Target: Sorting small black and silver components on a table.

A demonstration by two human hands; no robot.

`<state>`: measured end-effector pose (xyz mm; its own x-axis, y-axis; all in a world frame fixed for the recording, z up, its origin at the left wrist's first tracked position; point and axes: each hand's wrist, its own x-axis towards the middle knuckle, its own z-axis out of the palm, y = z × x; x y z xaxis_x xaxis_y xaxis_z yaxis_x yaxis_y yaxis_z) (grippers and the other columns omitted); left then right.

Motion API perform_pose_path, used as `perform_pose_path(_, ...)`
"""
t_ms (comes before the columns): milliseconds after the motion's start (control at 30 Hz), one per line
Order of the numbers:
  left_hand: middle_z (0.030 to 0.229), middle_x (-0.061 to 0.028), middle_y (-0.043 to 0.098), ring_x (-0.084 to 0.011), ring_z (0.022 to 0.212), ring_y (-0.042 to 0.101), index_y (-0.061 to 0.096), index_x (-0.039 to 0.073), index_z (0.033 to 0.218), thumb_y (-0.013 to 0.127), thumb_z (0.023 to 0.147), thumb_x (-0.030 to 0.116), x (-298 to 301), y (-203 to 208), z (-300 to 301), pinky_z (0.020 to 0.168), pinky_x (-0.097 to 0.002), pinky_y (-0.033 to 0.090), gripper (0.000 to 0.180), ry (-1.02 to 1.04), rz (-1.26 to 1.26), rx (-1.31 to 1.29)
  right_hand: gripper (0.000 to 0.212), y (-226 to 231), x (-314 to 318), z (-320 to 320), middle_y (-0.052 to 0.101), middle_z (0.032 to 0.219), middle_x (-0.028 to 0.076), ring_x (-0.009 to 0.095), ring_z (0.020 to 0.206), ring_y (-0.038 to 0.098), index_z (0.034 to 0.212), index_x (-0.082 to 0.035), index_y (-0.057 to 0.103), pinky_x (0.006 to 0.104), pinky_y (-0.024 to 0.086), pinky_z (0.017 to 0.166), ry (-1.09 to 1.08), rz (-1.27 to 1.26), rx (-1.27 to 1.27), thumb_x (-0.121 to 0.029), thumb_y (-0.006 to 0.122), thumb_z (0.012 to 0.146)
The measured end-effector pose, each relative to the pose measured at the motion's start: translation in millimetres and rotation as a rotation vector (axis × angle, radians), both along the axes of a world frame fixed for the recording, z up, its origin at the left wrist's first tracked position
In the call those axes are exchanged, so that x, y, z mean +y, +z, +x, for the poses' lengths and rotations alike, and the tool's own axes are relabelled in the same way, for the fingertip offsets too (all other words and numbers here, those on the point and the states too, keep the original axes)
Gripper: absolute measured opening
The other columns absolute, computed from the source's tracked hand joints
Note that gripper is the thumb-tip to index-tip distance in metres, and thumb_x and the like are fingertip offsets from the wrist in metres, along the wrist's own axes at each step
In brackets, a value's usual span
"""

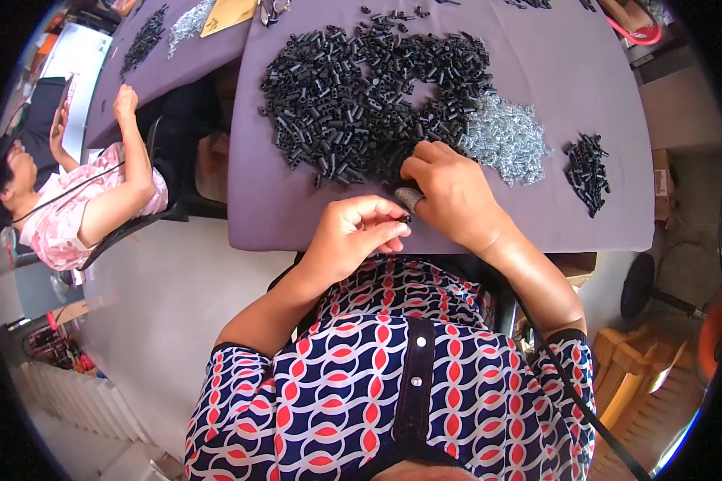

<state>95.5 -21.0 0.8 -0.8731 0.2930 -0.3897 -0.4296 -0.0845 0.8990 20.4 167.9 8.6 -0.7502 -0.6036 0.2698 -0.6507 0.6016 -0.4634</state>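
My left hand (353, 236) is just in front of the table's near edge, its thumb and fingers pinched on a small black plastic part (404, 219). Close beside it, my right hand (453, 196) reaches over the near side of a big pile of black plastic tube-shaped parts (329, 104). Its fingers are curled down at the pile, and their tips are hidden, so whatever they hold cannot be made out. A grey wrap (410, 200) covers one of its digits. Right of the black pile, touching it, lies a heap of small shiny clear or silvery pieces (505, 140).
A smaller heap of black parts (587, 172) lies near the right edge of the table (297, 212), which has a purple-grey cover. At the left, another person (88, 192) sits by a second table with similar heaps. A wooden stool (630, 369) stands at lower right.
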Motion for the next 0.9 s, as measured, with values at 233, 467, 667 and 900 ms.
perform_pose_path(233, 0.093, -0.0143, 0.073, -0.0166, 0.075, 0.069, 0.065, -0.004, 0.106, 0.066, 0.093, 0.007, -7.3, -7.5, -2.8, 0.068, -0.0269, 0.057, 0.017, 0.049, -0.019, 0.039, 0.014, -0.7, -7.6, -5.6, 0.059, 0.088, 0.011, 0.031, 0.086, 0.062, 0.081, -0.005, 0.063, 0.0399, 0.054, 0.073, 0.072, 0.015, -0.006, -0.006, 0.067, 0.068)
perform_pose_path(467, 0.093, -0.0134, 0.072, -0.0158, 0.074, 0.069, 0.064, -0.004, 0.107, 0.065, 0.094, 0.009, -0.9, -6.8, -5.6, 0.068, -0.0265, 0.056, 0.018, 0.041, 0.039, 0.027, 0.011, 12.9, 25.7, 8.6, 0.06, 0.086, 0.002, 0.009, 0.073, 0.059, 0.098, -0.001, 0.062, 0.0261, 0.05, 0.067, -0.13, -0.325, -0.61, 0.001, 0.068, 0.088)
perform_pose_path(667, 0.092, -0.0123, 0.072, -0.0149, 0.074, 0.068, 0.064, -0.003, 0.107, 0.065, 0.094, 0.009, 16.7, 0.5, -7.7, 0.069, -0.0271, 0.057, 0.017, -0.012, 0.079, -0.024, 0.017, -5.3, 48.2, 24.8, 0.064, 0.095, 0.002, 0.01, 0.085, 0.062, 0.108, 0.004, 0.062, 0.0256, 0.052, 0.077, 0.026, -0.863, -1.116, 0.005, 0.063, 0.092)
perform_pose_path(900, 0.092, -0.0121, 0.072, -0.015, 0.074, 0.068, 0.064, -0.003, 0.107, 0.065, 0.094, 0.008, 25.4, 4.4, -7.3, 0.068, -0.0273, 0.057, 0.017, -0.012, 0.073, -0.051, 0.018, -10.5, 58.0, 32.6, 0.064, 0.096, 0.002, 0.011, 0.091, 0.062, 0.107, 0.002, 0.062, 0.0257, 0.051, 0.083, 0.038, -0.952, -1.141, 0.005, 0.065, 0.09)
